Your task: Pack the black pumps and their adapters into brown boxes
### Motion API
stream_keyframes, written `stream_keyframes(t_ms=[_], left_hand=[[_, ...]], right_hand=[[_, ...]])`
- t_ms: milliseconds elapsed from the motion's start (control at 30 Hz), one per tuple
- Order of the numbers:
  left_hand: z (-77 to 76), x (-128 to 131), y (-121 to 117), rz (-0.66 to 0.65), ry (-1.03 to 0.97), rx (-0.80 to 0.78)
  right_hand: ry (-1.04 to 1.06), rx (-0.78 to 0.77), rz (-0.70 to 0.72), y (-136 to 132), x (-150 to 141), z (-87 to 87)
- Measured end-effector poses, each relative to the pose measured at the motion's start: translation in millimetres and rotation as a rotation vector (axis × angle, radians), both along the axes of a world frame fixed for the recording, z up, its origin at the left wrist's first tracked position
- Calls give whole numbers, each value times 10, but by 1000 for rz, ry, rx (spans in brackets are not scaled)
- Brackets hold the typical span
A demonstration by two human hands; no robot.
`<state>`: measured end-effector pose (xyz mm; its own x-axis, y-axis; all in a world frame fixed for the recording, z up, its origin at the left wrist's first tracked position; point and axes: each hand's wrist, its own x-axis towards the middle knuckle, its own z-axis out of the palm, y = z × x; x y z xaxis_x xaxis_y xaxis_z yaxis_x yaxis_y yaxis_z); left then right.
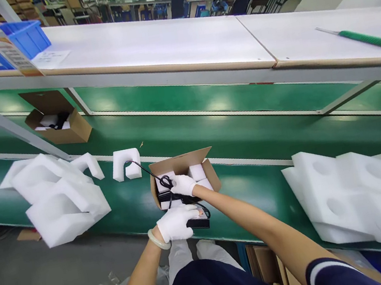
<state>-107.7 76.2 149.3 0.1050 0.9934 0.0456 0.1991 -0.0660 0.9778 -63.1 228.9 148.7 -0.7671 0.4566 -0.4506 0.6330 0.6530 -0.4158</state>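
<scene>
A small open cardboard box [179, 164] sits on the green belt [248, 137] right in front of me, with white foam inserts inside. My right hand [183, 184], in a white glove, reaches into the box and is closed on a black cable [165, 182] that trails up to a white foam piece [127, 164]. My left hand [176, 223], also gloved, grips a black adapter block [200, 221] at the box's near edge. A jade bangle circles my left wrist.
Stacks of white foam inserts lie at the left [56, 200] and right [365, 195] of the belt. Another open carton [57, 119] rests further up the belt. A green-handled tool [364, 38] and blue bins [26, 37] sit on the white shelf. People work in the background.
</scene>
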Motion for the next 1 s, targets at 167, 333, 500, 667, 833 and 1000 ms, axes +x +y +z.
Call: stream_keyframes(t_ms=[167, 333, 500, 667, 833, 1000], left_hand=[[77, -10, -12, 154, -241, -53], [130, -198, 7, 349, -459, -123], [-114, -176, 18, 655, -678, -82], [-467, 176, 170, 645, -726, -228], [-648, 263, 262, 726, -767, -380], [-713, 168, 195, 751, -1201, -372]], right_hand=[[283, 201, -126, 110, 280, 122], [378, 557, -205, 196, 789, 450], [353, 754, -192, 195, 1167, 1052], [-97, 535, -25, 164, 947, 1135], [-336, 413, 2, 230, 327, 584], [-252, 218, -1, 260, -223, 187]])
